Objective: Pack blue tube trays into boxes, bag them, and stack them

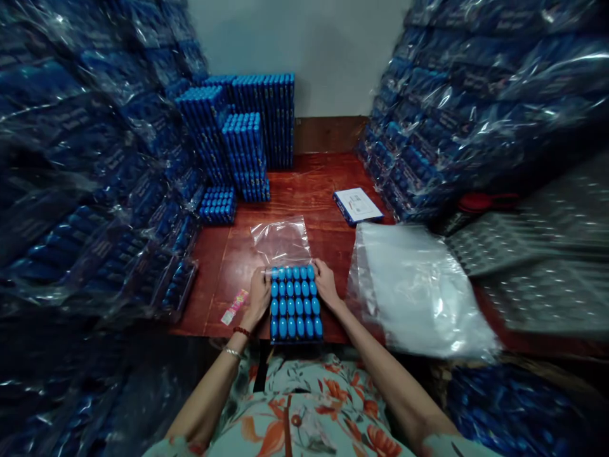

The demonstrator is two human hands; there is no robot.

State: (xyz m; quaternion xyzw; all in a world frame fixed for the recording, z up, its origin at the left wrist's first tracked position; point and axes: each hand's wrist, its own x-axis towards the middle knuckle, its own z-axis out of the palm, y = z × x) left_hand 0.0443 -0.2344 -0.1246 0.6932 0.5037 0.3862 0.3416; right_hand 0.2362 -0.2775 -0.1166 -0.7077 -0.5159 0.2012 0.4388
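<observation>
A block of blue bottle-like pieces in rows lies at the table's front edge, close to my body. A clear plastic bag extends from its far end, flat on the table. My left hand is closed at the block's far left corner, its fingers on the bag's edge. At the far right corner my right hand pinches the bag's other edge. Left of my left hand lies a small pink and yellow strip.
Stacked blue packs stand at the back left. Plastic-wrapped piles rise left and right. On the right are a white-labelled pack, a pile of clear bags and grey trays.
</observation>
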